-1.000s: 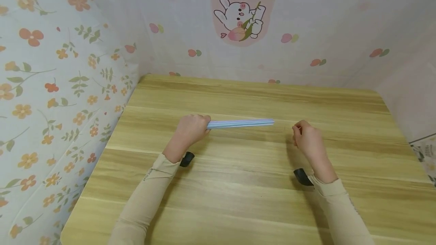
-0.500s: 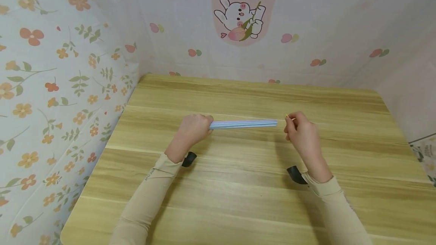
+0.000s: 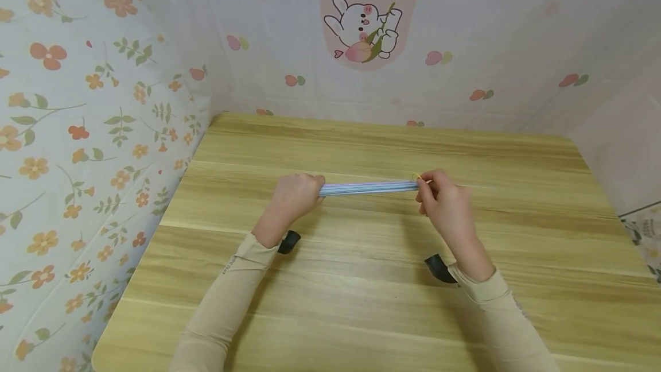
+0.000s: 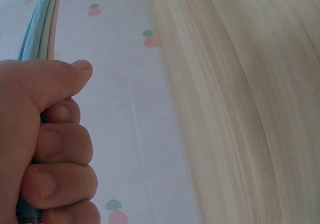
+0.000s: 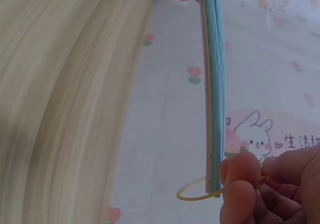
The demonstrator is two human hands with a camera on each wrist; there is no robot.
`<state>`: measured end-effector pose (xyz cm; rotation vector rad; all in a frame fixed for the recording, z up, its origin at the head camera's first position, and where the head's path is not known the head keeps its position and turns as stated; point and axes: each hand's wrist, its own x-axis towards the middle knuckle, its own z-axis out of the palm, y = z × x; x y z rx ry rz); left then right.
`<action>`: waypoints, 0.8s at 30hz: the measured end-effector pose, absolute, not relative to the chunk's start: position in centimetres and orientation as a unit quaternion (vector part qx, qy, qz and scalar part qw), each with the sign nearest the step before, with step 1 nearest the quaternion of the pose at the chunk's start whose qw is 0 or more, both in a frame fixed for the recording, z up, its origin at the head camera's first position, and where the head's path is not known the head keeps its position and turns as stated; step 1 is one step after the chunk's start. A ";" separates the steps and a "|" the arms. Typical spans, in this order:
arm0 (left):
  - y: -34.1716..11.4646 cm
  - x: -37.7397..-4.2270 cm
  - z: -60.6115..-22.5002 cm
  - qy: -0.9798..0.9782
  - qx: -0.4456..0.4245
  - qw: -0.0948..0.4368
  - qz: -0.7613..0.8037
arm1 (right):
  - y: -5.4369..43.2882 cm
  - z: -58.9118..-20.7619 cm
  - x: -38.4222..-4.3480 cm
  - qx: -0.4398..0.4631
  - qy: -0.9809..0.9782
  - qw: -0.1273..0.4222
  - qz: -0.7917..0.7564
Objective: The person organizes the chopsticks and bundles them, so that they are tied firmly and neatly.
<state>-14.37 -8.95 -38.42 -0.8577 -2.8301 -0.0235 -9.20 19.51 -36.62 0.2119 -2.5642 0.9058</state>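
My left hand [image 3: 296,197] grips one end of a bundle of long, thin pastel sticks [image 3: 368,188], mostly blue with some pink and pale green. In the left wrist view the fingers [image 4: 60,184] wrap round it, hiding that part. The bundle points right, held above the table. At its free end, my right hand [image 3: 448,200] pinches a thin yellow rubber band [image 5: 192,199] between thumb and fingertips. In the right wrist view the band hangs as an open loop that overlaps the sticks' end [image 5: 213,186], with the fingertips right beside it.
The wood-grain table [image 3: 341,303] lies under both hands. Behind it hangs a white cloth [image 3: 490,45] with a rabbit print, and a flowered cloth [image 3: 93,177] lines the left side. A black curved piece shows under each wrist.
My right hand has moved left, bringing the yellow rubber band up to the bundle's free end. My left hand has shifted slightly right with the bundle.
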 end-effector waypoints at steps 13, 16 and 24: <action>-8.8 -14.2 -38.6 -0.952 -0.289 0.097 -0.024 | 17.6 -37.5 -8.1 0.125 -0.904 0.191 0.362; -8.9 -14.2 -38.8 -0.952 -0.290 0.099 -0.022 | 17.1 -38.2 -7.4 0.131 -0.901 0.178 0.374; -9.2 -14.5 -38.8 -0.949 -0.287 0.127 -0.025 | 16.7 -39.7 -6.9 0.082 -0.863 0.118 0.484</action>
